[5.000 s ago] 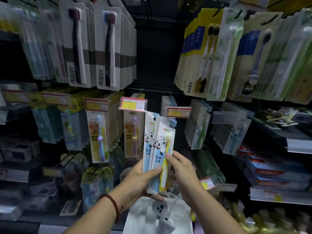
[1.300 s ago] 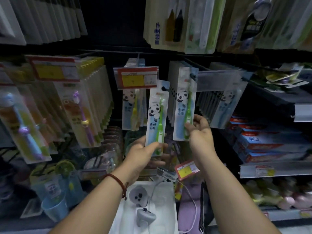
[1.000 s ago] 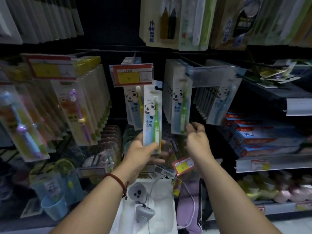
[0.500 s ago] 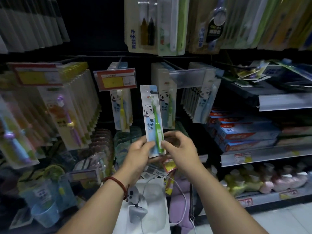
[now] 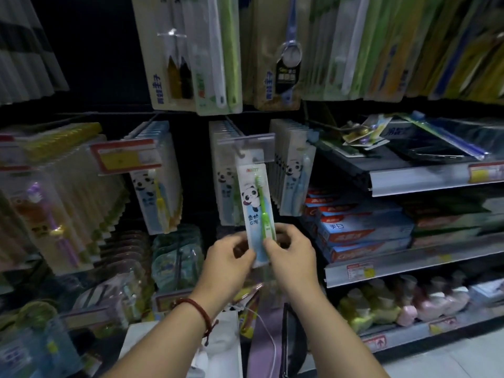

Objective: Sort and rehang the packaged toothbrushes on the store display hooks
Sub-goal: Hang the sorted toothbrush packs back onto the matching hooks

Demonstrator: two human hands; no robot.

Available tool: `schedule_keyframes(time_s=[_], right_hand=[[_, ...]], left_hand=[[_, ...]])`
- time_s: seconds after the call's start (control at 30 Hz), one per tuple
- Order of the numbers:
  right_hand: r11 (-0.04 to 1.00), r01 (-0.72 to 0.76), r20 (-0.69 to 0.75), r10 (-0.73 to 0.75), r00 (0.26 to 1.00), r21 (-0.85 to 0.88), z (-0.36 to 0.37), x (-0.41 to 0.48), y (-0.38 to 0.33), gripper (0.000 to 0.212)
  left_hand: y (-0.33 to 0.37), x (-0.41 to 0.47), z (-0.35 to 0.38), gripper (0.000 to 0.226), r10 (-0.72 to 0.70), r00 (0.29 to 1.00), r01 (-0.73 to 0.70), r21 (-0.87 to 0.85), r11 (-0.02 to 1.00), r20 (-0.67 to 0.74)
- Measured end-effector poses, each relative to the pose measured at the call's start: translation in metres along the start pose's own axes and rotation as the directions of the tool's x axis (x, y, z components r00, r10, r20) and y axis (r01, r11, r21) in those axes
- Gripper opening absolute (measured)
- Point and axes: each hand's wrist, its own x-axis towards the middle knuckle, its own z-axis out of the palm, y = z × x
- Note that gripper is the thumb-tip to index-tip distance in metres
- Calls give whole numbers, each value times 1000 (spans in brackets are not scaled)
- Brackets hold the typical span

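The pack [image 5: 253, 214] is printed card under a clear plastic blister, glossy and catching the light. The brush [image 5: 264, 214] inside is smooth green plastic. The label strip [image 5: 245, 144] above it is clear, shiny plastic. The price tag [image 5: 125, 159] looks like matt paper behind a glossy sleeve. The boxes [image 5: 362, 227] at the left end of the shelf [image 5: 436, 257] are glossy card. The shelf's front edge is smooth pale grey; metal or plastic, I cannot tell. The bracelet [image 5: 200, 312] is matt red cord.

Stocked shelving [image 5: 347, 166] at right, three levels
Loose toothbrush packs [image 5: 362, 133] lie on the top shelf [image 5: 417, 179], stacked toothpaste boxes [image 5: 362, 227] on the middle shelf [image 5: 409, 262], bottles [image 5: 381, 306] on the bottom shelf [image 5: 403, 335].
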Motion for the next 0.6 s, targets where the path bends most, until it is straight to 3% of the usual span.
schedule_keyframes(time_s=[0.17,0.6], right_hand=[[1000,1,-76,1,997,26,-24,17,6,16],[991,-11,-149,31,988,132,-53,38,10,15]], left_hand=[[13,11,24,33,89,994,-93,70,993,62],[35,40,56,28,65,996,-73,120,990,67]])
